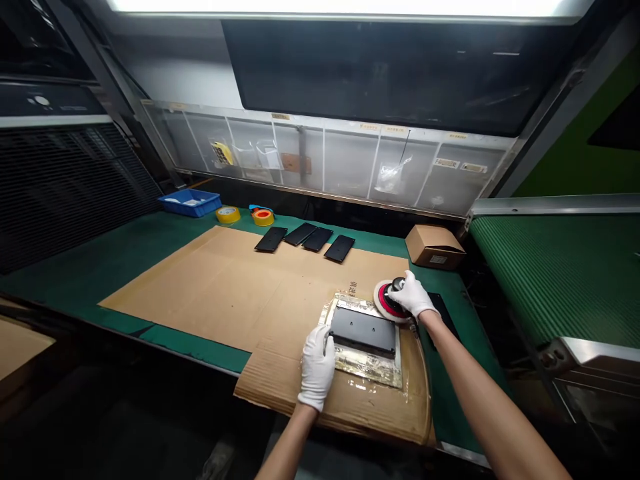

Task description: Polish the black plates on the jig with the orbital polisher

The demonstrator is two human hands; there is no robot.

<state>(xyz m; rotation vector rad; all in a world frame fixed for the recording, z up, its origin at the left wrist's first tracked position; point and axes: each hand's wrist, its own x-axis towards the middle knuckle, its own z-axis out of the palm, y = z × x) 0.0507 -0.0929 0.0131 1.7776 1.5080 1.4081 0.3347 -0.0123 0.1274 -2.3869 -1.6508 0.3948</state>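
My right hand (414,295), in a white glove, is wrapped round the black top of a polisher (384,301) with a red and white round pad. The polisher rests beside the far right corner of a black rectangular panel (363,327). My left hand (317,367), also gloved in white, holds that panel's left end, its thumb near the front corner. Two small posts stick up from the panel. Under it lies a worn, tape-covered frame (370,369) on a cardboard pad (280,380).
Several black panels (318,239) lie at the back of a cardboard sheet (200,280). Behind stand a blue tray (190,202), a yellow tape roll (228,214) and an orange one (263,216). A cardboard box (434,247) sits at right, near a green conveyor belt (565,267).
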